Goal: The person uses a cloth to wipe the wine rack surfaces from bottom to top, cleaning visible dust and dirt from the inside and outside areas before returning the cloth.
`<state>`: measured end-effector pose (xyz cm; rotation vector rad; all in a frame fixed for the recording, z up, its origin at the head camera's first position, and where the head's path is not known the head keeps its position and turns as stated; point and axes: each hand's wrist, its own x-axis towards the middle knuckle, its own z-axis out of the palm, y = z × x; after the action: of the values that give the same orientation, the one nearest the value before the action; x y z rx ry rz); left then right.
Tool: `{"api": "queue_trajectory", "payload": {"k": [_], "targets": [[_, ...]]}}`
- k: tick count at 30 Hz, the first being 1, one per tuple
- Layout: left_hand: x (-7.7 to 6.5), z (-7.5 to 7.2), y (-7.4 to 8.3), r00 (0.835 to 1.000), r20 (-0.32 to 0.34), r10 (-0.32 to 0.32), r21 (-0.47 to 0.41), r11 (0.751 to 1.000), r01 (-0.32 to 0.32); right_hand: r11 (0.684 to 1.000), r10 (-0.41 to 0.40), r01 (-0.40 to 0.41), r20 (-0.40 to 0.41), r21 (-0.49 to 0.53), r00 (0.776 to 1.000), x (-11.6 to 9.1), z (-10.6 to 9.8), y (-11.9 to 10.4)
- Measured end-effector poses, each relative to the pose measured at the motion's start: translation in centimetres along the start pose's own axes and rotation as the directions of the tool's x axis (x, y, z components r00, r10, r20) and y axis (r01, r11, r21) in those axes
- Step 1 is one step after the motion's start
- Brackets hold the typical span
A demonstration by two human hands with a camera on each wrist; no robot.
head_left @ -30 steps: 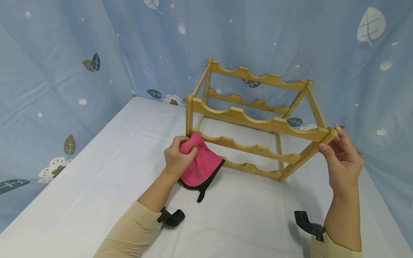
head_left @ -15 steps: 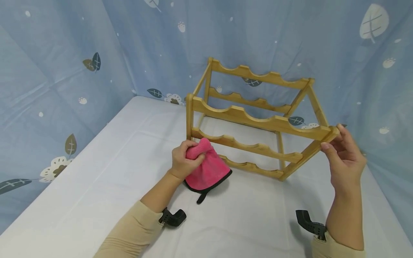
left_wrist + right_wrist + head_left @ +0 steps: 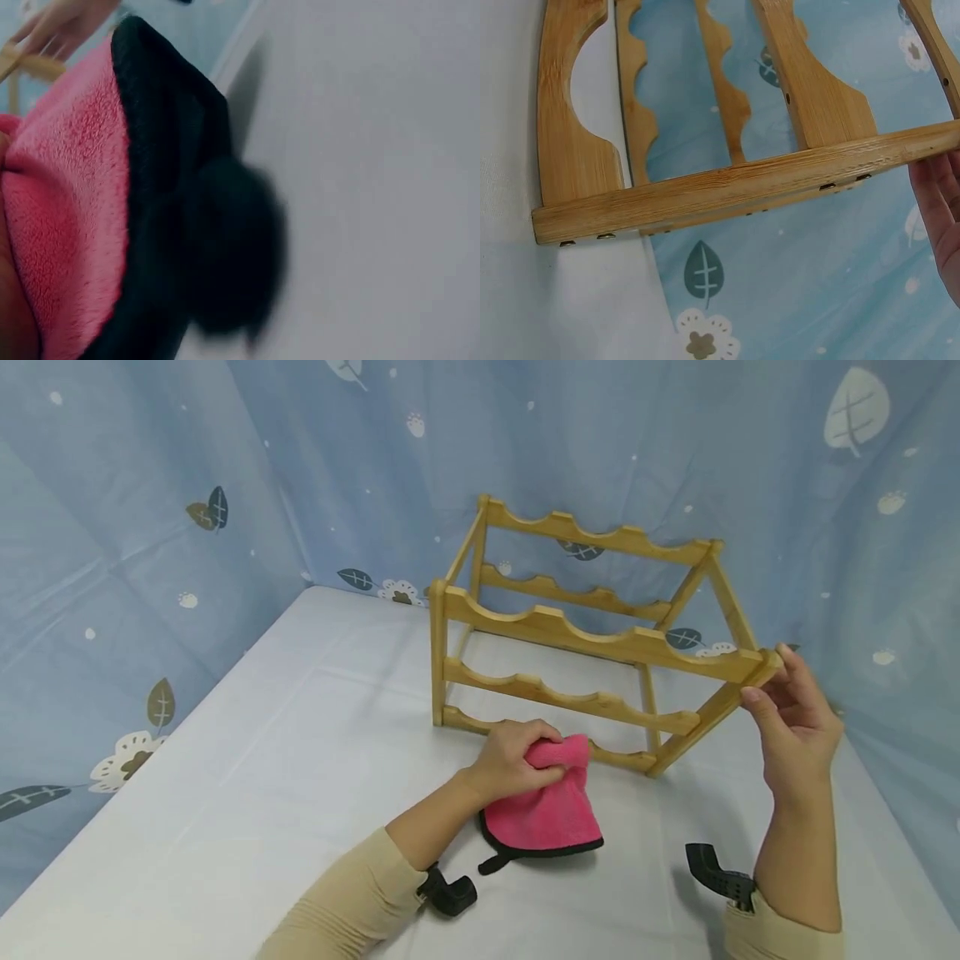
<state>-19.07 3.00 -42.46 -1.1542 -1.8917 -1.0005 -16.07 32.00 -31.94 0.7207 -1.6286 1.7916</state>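
Observation:
A wooden wine rack with scalloped rails stands on the white table. My right hand holds its upper front right corner between thumb and fingers. In the right wrist view, the rack's post runs to that hand at the right edge. My left hand grips a bunched pink cloth with black edging and a small black loop. Hand and cloth are before the lowest front rail, covering part of it; whether they touch it I cannot tell. The left wrist view is filled largely by the pink cloth.
The white tabletop extends around the rack. Blue curtains with leaf and flower prints hang behind and at both sides. A black wrist mount sits on the left cuff, another black mount on the right.
My left hand has carried the cloth right and toward me, from the rack's left front post to the middle of its front. My right hand has stayed at the corner.

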Motion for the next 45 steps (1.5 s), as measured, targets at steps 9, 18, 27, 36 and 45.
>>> {"api": "queue_trajectory", "payload": {"k": [9, 18, 27, 36, 45], "targets": [[1.9, 4.7, 1.8, 0.969, 0.249, -0.001, 0.124, 0.992, -0.031, 1.0, -0.008, 0.008, 0.003, -0.028, 1.0, -0.2, 0.2, -0.2], [2.7, 7.8, 3.4, 0.83, 0.493, -0.261, 0.308, 0.944, 0.114, 0.999, -0.008, 0.008, 0.006, -0.031, 1.0, 0.0, 0.5, -0.2], [3.0, 9.1, 3.8, 0.783, 0.506, -0.361, 0.463, 0.88, 0.106, 0.999, 0.014, -0.014, -0.024, -0.029, 1.0, 0.1, 0.0, -0.1], [3.2, 9.5, 4.2, 0.771, 0.492, -0.404, 0.525, 0.844, 0.107, 0.998, 0.039, -0.041, -0.055, -0.036, 0.998, 0.0, -0.2, 0.0], [2.8, 8.7, 3.7, 0.774, 0.446, -0.45, 0.542, 0.824, 0.167, 1.0, 0.001, -0.001, -0.007, -0.018, 1.0, 0.1, -0.1, 0.1]]}}
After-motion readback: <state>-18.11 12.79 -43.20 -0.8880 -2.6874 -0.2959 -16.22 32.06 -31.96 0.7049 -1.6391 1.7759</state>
